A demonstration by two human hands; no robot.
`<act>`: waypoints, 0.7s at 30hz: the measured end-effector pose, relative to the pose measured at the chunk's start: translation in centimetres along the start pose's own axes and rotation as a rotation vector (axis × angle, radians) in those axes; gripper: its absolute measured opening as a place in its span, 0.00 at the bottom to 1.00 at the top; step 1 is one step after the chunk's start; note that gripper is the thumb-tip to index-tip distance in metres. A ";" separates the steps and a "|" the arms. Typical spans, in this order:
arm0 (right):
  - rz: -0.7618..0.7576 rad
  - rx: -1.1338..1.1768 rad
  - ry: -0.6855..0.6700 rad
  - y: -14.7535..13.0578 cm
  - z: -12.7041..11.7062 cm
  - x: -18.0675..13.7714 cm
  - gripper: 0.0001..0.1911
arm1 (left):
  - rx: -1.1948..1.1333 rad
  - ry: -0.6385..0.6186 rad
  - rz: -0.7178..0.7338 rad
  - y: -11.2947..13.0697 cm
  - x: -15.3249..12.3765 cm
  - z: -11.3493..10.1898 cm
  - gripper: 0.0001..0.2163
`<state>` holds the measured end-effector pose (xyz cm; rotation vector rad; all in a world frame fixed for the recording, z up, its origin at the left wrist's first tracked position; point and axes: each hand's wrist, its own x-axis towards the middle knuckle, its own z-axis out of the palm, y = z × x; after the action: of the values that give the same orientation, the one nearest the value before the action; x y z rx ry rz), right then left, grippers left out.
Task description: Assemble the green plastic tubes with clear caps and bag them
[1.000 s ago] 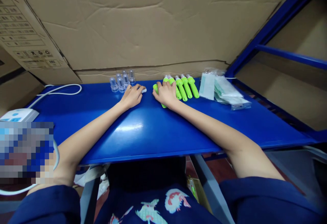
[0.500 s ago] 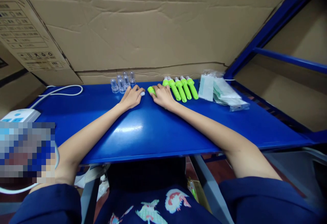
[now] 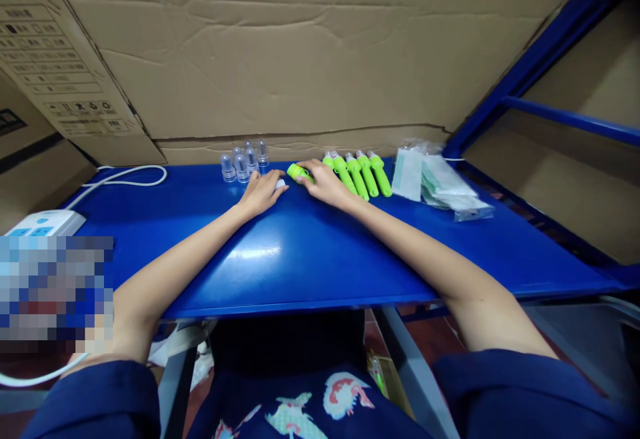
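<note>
My left hand is closed on a small whitish clear cap, which shows between thumb and fingers. In my right hand is a bright green handle, its wider end pointing left toward the cap. A short gap separates the two pieces. Several clear domed caps stand upright just behind my left hand. To the right of my other hand, several green handles with clear tips lie side by side on the blue table.
Clear plastic bags with whitish-green packets lie at the right. A white power strip with a white cable is at the left. Cardboard walls the back, and a blue metal frame rises on the right.
The green handle has turned a little in my right hand, and more of it shows. The fingers of my left hand have shifted slightly around the cap.
</note>
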<state>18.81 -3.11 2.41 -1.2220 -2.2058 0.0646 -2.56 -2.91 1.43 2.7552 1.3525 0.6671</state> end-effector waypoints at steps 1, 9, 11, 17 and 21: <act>-0.043 -0.006 0.015 0.1 -0.4 0.0 0.22 | -0.021 0.024 -0.016 0.0 0.0 0.0 0.17; -0.313 -0.390 -0.046 0.6 -2.1 -0.1 0.23 | -0.344 0.271 -0.073 -0.8 0.1 0.7 0.16; -0.333 -0.434 -0.081 0.7 -2.2 -0.1 0.23 | -0.406 0.295 -0.046 -1.0 0.2 0.8 0.15; -0.386 -0.424 -0.113 0.7 -2.0 -0.3 0.24 | -0.447 0.277 0.021 -0.7 0.1 0.8 0.15; -0.401 -0.408 -0.115 0.7 -1.9 -0.3 0.24 | -0.420 0.279 -0.020 -0.5 0.1 0.6 0.12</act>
<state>20.44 -3.39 3.55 -0.9648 -2.6079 -0.5102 -2.62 -2.42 0.83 2.3767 1.1121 1.2120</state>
